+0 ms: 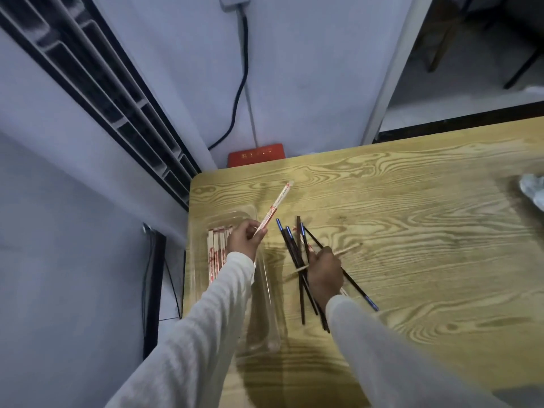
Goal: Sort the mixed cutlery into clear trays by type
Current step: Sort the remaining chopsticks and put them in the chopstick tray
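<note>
At the lower left of the frame a clear tray [265, 304] sits along the left edge of the table [412, 231], already lined with paper-wrapped chopsticks [216, 251] laid lengthwise so they pack flat. Just above it the left grip [244, 240] pinches one more wrapped pair [275, 207] by its lower end, the rest angled up toward the frame's centre, I'd guess to swing it in line with the tray. To the right, loose on the wood, lies a crossed heap of dark chopsticks [294, 251] with blue tips. The right grip [323, 272] is curled down among them and seems to clasp a bare wooden chopstick [347, 249], likely pulling the odd one out
</note>
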